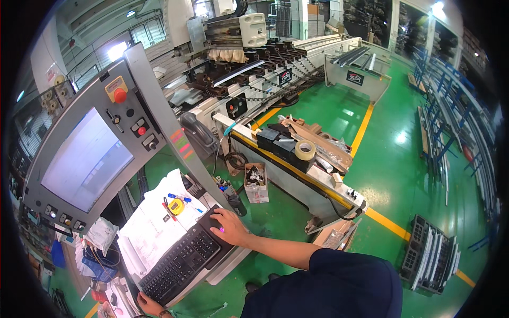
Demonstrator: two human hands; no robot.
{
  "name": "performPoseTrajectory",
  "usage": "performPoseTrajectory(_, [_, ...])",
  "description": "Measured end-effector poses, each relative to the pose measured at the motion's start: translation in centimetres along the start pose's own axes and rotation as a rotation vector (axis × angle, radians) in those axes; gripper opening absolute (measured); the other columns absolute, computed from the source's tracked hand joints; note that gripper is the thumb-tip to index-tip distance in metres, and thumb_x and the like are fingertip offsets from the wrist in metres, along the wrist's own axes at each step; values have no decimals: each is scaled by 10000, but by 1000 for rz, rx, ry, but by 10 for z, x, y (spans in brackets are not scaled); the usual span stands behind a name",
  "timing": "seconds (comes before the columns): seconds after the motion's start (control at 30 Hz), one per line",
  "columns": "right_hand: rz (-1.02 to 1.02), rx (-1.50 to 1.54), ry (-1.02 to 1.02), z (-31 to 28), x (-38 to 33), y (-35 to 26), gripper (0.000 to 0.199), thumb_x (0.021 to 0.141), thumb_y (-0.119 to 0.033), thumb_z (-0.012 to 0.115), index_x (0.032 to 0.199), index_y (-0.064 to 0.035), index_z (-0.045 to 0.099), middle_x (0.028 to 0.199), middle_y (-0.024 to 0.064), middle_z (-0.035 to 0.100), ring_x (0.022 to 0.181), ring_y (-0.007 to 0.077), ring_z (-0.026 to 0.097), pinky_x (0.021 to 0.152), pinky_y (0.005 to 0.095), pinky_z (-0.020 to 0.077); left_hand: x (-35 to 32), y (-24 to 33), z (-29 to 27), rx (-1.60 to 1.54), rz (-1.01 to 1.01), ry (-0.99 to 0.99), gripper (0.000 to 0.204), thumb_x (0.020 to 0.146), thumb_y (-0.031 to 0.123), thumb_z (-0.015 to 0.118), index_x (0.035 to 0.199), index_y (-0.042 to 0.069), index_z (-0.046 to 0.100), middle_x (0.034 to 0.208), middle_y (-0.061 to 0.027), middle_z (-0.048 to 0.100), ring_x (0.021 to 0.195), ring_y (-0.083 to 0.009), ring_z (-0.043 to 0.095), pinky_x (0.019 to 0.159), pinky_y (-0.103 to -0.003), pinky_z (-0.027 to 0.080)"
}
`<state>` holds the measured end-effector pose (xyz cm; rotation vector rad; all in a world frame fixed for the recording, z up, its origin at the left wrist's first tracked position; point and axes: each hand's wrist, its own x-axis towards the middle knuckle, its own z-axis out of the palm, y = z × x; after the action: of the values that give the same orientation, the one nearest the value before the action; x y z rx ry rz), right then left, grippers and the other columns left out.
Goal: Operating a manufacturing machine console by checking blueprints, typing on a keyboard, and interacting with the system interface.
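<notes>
My right hand (229,228) rests at the right end of the black keyboard (180,263), its fingers curved over a computer mouse. The mouse is mostly hidden under the palm; a small purple glow shows beside the fingers. At the keyboard's lower left corner is my left hand (150,306), by the shelf edge, with most of its fingers out of sight. Behind the keyboard lie white drawing sheets (154,233), with a yellow tape measure (175,206) and several pens on them. To the left stands a grey control panel with a lit screen (87,161) and a red emergency button (120,95).
A long machine bed (254,85) stretches across the back. Its white rail (289,183) carries black boxes and a tape roll (305,150). On the green floor stand a cardboard box (256,183) and a black crate of metal profiles (429,254). Blue racks (450,116) line the right.
</notes>
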<state>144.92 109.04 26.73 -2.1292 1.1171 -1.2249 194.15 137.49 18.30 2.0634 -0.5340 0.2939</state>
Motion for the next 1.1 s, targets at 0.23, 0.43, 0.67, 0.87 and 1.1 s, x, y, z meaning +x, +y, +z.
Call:
performPoseTrajectory(0.23, [-8,-1,5,1,1,-1,489,961,-293,766,1372,-66,631,1469,180,546,1392,394,507,1181,496,399,2,-1,-1,-12,-2,17,474,1087,402,642,1256,-31,735,1209,-194,763,1107,-314,714,1019,-411,541])
performPoseTrajectory(0.43, [-14,-2,11,0,0,0,488,959,-283,770,1373,-66,629,1466,183,547,1381,402,513,1172,498,405,-4,9,-3,-7,-4,1,461,1087,400,639,1262,-15,740,1204,-188,766,1099,-315,715,1012,-409,543])
performPoseTrajectory(0.67, [-4,-3,2,1,1,1,488,959,-283,770,1374,-67,631,1483,186,538,1392,402,506,1178,499,401,-5,11,-3,-18,3,1,454,1089,391,636,1256,-19,739,1192,-186,767,1080,-311,715,1006,-406,543])
performPoseTrajectory(0.87, [1,12,-11,3,1,-3,490,964,-297,763,1378,-68,632,1491,187,535,1400,399,501,1187,499,394,2,-5,-7,-30,17,2,453,1090,387,637,1244,-28,736,1191,-189,765,1080,-302,708,1009,-399,536])
performPoseTrajectory(1.1, [-2,0,-9,2,1,-2,492,965,-302,762,1379,-68,632,1484,185,539,1398,396,503,1189,495,393,4,-7,-3,-51,-5,1,464,1087,397,647,1251,-28,733,1191,-178,763,1087,-295,706,1013,-398,533])
